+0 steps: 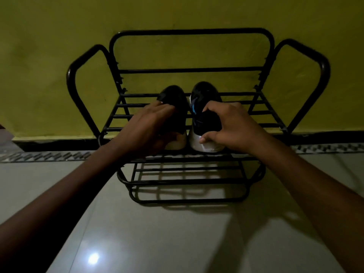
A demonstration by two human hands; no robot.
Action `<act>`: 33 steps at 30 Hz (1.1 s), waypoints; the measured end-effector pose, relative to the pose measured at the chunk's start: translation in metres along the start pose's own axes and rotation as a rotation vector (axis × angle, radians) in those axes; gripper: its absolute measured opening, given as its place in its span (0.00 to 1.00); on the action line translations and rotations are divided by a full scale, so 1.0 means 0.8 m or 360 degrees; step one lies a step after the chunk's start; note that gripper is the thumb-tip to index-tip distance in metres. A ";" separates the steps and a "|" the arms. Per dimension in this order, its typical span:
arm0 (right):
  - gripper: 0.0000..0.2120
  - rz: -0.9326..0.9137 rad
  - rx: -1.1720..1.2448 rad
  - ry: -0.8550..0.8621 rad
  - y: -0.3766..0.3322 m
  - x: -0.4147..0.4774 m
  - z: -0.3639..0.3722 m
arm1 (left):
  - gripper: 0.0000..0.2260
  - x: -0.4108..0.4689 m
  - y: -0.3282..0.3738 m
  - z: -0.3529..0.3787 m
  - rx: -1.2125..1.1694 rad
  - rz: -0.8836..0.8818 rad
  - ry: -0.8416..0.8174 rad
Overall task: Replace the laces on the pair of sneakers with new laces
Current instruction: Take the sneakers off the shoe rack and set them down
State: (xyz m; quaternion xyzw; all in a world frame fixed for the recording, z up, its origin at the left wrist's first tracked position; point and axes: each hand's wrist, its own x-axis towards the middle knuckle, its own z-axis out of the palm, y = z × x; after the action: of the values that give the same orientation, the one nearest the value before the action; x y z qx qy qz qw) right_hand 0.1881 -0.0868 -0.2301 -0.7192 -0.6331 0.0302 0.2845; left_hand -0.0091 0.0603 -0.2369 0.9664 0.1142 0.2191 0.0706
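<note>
Two sneakers sit side by side on the top shelf of the black shoe rack [189, 70], heels toward the person. Toward the rack's left, the left hand [149, 127] curls its fingers over the collar of the left sneaker [175, 99]. Next to it, the right hand [232, 125] clasps the right sneaker [204, 95], thumb against its white heel. No laces, old or new, show in this dim light. I'd judge the job barely begun, with unlacing and relacing all ahead.

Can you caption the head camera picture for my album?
Left hand grips the left sneaker, right hand the right sneaker, on a black metal shoe rack.
</note>
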 end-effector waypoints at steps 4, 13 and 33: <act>0.26 -0.0081 -0.0012 0.0010 -0.024 -0.041 -0.013 | 0.19 -0.034 0.028 -0.010 0.0058 0.0165 0.0018; 0.22 -0.0483 0.0131 0.0002 -0.075 -0.161 -0.032 | 0.14 -0.121 0.123 -0.052 -0.0287 0.0433 0.0055; 0.22 -0.0520 0.0327 -0.0563 -0.012 -0.334 0.184 | 0.12 -0.329 0.143 0.159 -0.0539 0.0306 -0.0202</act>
State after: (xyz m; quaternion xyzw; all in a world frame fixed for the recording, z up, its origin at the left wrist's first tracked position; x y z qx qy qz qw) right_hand 0.0677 -0.2799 -0.4333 -0.5584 -0.7744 0.1732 0.2421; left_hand -0.1626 -0.1270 -0.4369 0.9590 -0.0216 0.1796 0.2180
